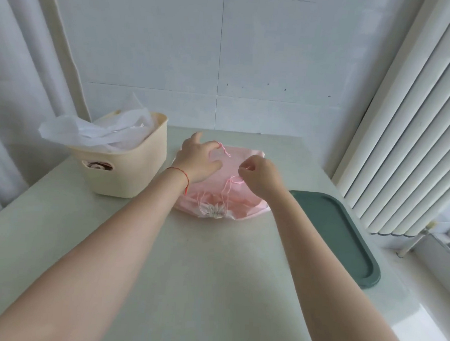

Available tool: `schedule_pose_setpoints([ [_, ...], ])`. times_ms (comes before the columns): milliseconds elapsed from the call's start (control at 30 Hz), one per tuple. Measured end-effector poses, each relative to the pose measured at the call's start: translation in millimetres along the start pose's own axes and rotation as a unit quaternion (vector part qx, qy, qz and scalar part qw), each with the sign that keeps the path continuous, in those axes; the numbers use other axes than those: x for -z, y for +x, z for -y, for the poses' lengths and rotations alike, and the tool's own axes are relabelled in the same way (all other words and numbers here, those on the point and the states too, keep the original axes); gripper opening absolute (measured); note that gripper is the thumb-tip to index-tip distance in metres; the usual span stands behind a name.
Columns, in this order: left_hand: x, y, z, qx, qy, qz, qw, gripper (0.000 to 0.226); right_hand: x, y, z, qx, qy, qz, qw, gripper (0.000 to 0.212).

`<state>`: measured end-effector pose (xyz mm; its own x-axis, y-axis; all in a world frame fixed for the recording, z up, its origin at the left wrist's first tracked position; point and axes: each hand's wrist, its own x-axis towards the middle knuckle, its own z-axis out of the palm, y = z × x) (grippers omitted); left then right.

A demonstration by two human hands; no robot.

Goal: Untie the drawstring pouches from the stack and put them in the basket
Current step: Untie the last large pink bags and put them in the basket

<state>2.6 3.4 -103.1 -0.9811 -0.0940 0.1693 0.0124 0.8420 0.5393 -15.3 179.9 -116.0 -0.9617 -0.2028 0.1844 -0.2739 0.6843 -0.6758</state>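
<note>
the flat pink fabric drawstring pouch [243,194] lies mid-counter, on the pale grey-green counter [187,272], its gathered mouth toward the near edge. the left hand [198,161] pinches one thin pink cord end [224,150] between fingertips above the pouch's far side; the right hand [260,177] is curled, apparently pinching the other strand near the pouch centre. risk: pulling both strands apart may tighten the knot or cinch the mouth further instead of releasing it. risk: the thin cord may slip from a fingertip pinch. the cream plastic basket [130,173], far left, already holds white pouches that spill over its rim; a loosely dropped pouch may slide off. a dark green plastic tray [345,241] lies to the right.
</note>
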Motion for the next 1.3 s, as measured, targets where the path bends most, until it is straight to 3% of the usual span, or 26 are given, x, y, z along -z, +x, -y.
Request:
schedule_pose_setpoints([
  [67,-1,-6,-1,-0.001,-0.038,-0.036,0.999,0.037,0,-6,2,0.015,-0.068,0.043,0.997,0.016],
  [200,2,-24,-2,0.031,0.024,-0.08,0.996,0.013,-11,-21,8,0.01,-0.196,0.153,0.969,0.051],
  [300,10,-47,-6,0.059,0.153,0.005,0.987,0.029,-23,-29,10,0.008,-0.225,0.146,0.963,0.059],
  [433,7,-65,-1,0.079,0.165,0.148,0.972,0.051,-28,-33,14,-0.005,-0.25,0.146,0.957,0.058],
  [500,2,-66,10,0.064,0.137,0.156,0.976,0.061,-27,-36,16,-0.007,-0.266,0.156,0.951,0.054],
  [600,-5,-68,22,0.018,0.074,0.108,0.991,0.066,-24,-42,15,-0.006,-0.268,0.181,0.946,0.039],
  [700,-15,-67,24,-0.006,-0.066,0.034,0.997,0.045,-21,-43,15,-0.007,-0.257,0.198,0.946,0.04],
  [767,-21,-66,17,-0.005,-0.146,0.028,0.989,0.025,-20,-43,17,-0.011,-0.241,0.222,0.945,0.035],
  [900,-39,-66,9,0.037,-0.283,0.04,0.958,0.024,-17,-40,11,-0.059,-0.163,0.27,0.947,0.029],
  [1000,-48,-63,13,0.078,-0.304,0.037,0.949,0.032,-11,-34,0,-0.092,-0.052,0.226,0.968,0.028],
  [1067,-50,-62,14,0.076,-0.275,0.046,0.957,0.031,-8,-30,0,-0.107,0.1,0.136,0.98,0.022],
  [1133,-48,-62,10,0.061,-0.246,0.074,0.964,0.034,-6,-27,6,-0.091,0.227,0.047,0.968,0.018],
  [1200,-42,-64,6,0.049,-0.241,0.125,0.961,0.033,-8,-28,13,-0.046,0.252,0.004,0.967,0.02],
  [1300,-35,-68,-1,0.052,-0.294,0.201,0.933,0.03,-13,-33,21,0.004,0.235,0.009,0.972,0.02],
])
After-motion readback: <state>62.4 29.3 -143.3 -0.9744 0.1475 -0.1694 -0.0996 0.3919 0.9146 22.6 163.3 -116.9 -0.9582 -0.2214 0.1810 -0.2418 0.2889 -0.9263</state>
